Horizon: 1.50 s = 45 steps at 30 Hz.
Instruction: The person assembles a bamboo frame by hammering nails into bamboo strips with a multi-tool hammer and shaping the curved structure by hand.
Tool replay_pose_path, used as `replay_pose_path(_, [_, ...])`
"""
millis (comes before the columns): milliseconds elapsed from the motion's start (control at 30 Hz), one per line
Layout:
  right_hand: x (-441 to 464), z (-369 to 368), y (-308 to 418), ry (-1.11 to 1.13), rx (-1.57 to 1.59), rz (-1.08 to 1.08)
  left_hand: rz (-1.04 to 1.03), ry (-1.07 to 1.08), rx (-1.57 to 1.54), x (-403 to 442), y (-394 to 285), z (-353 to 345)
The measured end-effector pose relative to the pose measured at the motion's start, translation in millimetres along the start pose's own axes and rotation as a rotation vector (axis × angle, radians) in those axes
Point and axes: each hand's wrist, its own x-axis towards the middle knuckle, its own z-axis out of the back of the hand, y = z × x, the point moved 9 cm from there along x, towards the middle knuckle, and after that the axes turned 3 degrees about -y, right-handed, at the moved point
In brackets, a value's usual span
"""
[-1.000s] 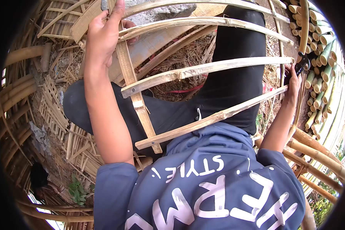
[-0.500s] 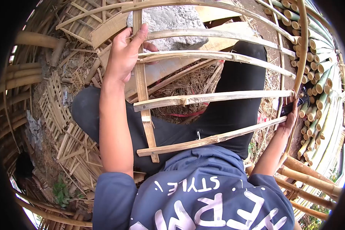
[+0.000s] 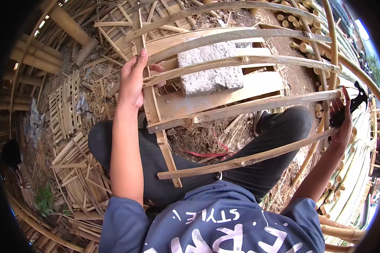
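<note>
A bamboo frame (image 3: 240,110) of several long curved slats joined by crosspieces lies across above my lap. My left hand (image 3: 133,80) is wrapped round its left crosspiece, with the thumb on top and fingertips showing beyond. At the right end, my right hand (image 3: 343,116) is closed round a black tool (image 3: 354,104) and rests against the slat ends. The tool's head points up and right; its handle is partly hidden by the hand. Nail heads show at the left ends of the two nearest slats.
Beyond my crossed legs (image 3: 278,130), a grey concrete block (image 3: 209,69) sits on wooden boards (image 3: 257,86). Bamboo poles (image 3: 346,185) are stacked at the right. Woven bamboo pieces (image 3: 65,109) and loose strips (image 3: 82,168) lie at the left. A red ribbon (image 3: 207,154) lies on the straw.
The view has shifted, showing more of the block and boards. Both hands, still holding, and the frame sit lower in view; my right hand and the black tool are farther right. The right knee has dropped outward.
</note>
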Motion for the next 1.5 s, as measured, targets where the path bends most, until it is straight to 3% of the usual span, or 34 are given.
replay_pose_path(133, [40.7, -41.1, 3.3, 0.119, -0.131, 0.013, -0.023, -0.018, 0.026, 9.3, -1.0, 17.2])
replay_pose_path(267, [90.4, -41.0, -54.6, 0.214, -0.087, -0.102, -0.005, -0.089, 0.075, 12.9, 25.7, 25.9])
replay_pose_path(300, [87.3, -50.6, -67.1, 0.13, -0.098, -0.12, -0.026, -0.082, 0.113, 14.5, 28.7, 25.8])
replay_pose_path(400, [88.4, -57.7, -105.8, 0.182, -0.087, -0.168, -0.11, -0.089, 0.28, 24.6, 35.5, 28.0])
replay_pose_path(667, [85.1, -34.1, -187.7, 0.204, -0.037, -0.316, -0.05, -0.031, 0.385, 46.8, 62.8, 11.6])
replay_pose_path(767, [78.7, -37.3, -186.9, 0.093, -0.112, -0.329, -0.062, -0.053, 0.401, 50.8, 68.5, 12.5])
replay_pose_path(1000, [90.2, -49.9, -189.8, 0.153, -0.087, -0.327, 0.023, -0.066, 0.404, 55.9, 68.2, 15.5])
replay_pose_path(1167, [91.2, -46.5, -191.2, 0.096, -0.15, -0.354, -0.037, -0.016, 0.436, 56.7, 64.0, 22.9])
replay_pose_path(1233, [89.6, -54.5, -186.7, 0.129, -0.104, -0.331, 0.052, -0.037, 0.367, 57.1, 66.4, 32.3])
replay_pose_path(1500, [87.2, -60.1, -197.1, 0.087, -0.115, -0.32, -0.016, -0.093, 0.383, 55.5, 65.2, 47.8])
